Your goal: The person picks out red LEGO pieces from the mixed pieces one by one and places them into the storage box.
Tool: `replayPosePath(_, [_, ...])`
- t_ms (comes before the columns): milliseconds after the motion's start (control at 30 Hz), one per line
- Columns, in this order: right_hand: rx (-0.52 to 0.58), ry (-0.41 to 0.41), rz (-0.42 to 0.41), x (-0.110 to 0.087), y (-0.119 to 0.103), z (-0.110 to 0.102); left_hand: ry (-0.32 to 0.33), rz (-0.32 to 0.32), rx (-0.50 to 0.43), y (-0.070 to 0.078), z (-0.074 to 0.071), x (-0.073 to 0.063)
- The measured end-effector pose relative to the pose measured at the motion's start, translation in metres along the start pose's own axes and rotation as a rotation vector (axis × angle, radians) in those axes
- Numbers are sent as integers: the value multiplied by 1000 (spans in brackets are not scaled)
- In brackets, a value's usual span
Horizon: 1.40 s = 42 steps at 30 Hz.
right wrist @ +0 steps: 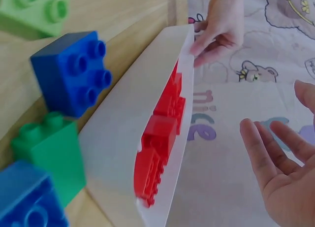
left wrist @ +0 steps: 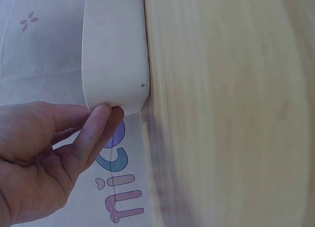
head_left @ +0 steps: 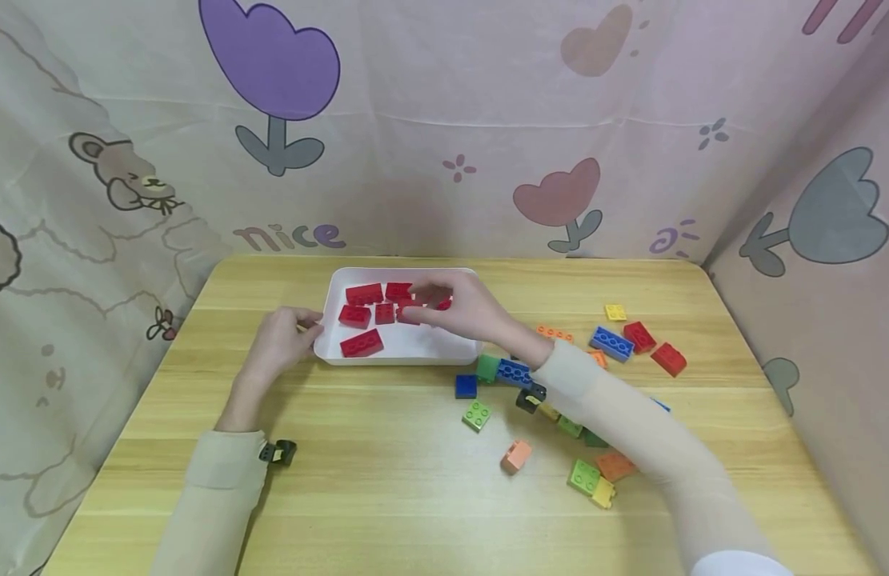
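A white tray [head_left: 415, 350] lies near the table's back edge, with several red toy bricks [head_left: 362, 343] spread inside it. At its left end my left hand [head_left: 278, 340] pinches the rim; the left wrist view shows the fingertips against the white tray wall [left wrist: 115, 54]. My right hand [head_left: 462, 308] hovers over the right part of the tray and hides some of the bricks there. In the right wrist view the right hand [right wrist: 290, 170] has its fingers apart, holding nothing. Red bricks [right wrist: 160, 133] show above the tray wall in that view.
Loose bricks lie right of the tray, partly under my right forearm: a blue brick [head_left: 466, 386], a light green brick [head_left: 476, 415], a peach brick [head_left: 516, 456] and others. Two red bricks [head_left: 668, 359] lie farther right. A printed curtain [head_left: 415, 192] stands behind the table.
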State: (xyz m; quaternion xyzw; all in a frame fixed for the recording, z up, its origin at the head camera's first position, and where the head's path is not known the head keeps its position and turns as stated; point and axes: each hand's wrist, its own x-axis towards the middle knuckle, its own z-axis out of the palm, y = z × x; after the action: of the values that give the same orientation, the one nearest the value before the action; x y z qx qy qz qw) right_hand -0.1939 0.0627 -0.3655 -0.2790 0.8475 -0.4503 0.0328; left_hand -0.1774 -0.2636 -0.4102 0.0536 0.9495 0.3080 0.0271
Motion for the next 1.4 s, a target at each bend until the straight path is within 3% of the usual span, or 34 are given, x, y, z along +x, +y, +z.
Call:
replayPosePath(433, [-4, 14, 30, -29, 13, -34, 9, 3, 4, 0, 0, -1])
replayPosePath(833, [21, 94, 136, -62, 29, -72, -6, -19, -5, 0, 0, -1])
replayPosePath(1400, [-61, 290, 210, -114, 65, -133, -2, -8, 3, -1, 0, 0])
